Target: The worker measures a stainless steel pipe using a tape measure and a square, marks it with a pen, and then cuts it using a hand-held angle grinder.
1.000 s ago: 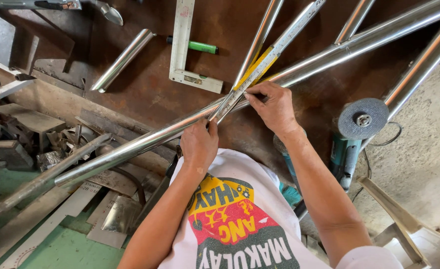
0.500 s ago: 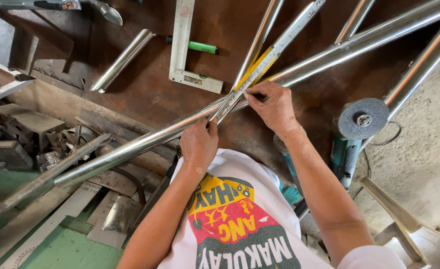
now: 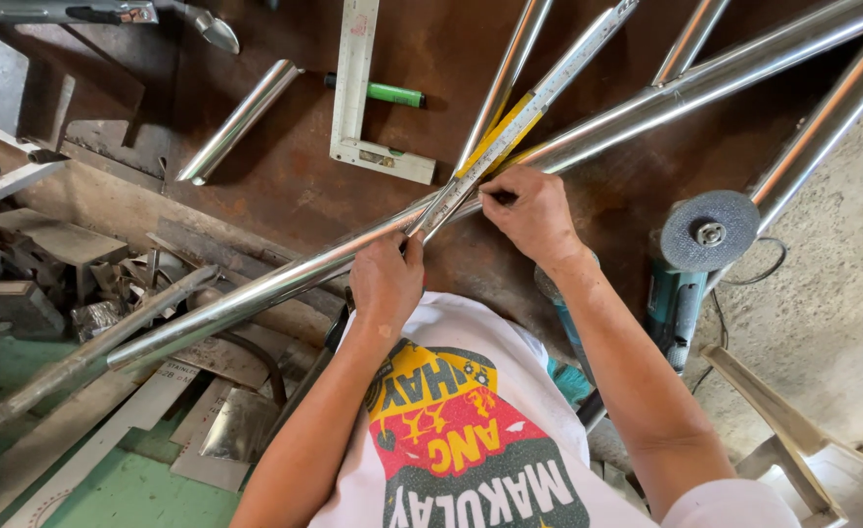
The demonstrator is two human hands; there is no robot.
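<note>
the long steel tube (image 3: pixel 568 142) lies slantwise across the rusty workbench (image 3: pixel 285 196), with a folding ruler (image 3: pixel 519 122) laid along it. my left hand (image 3: pixel 388 279) closes around the tube and the ruler's near end. my right hand (image 3: pixel 534 210) pinches a dark marker (image 3: pixel 502 198) against the tube. an angle grinder (image 3: pixel 695 254) sits just right; a try square (image 3: pixel 358 98) and green marker (image 3: pixel 388 93) lie beyond.

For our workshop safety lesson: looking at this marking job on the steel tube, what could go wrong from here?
1. The long steel tube overhangs the rusty bench; it could roll under the left hand, shifting the folding rule.
2. The right hand marks beside the rule; a slip may spoil the mark.
3. The angle grinder lies at the bench edge near the right arm and might get knocked.
</note>
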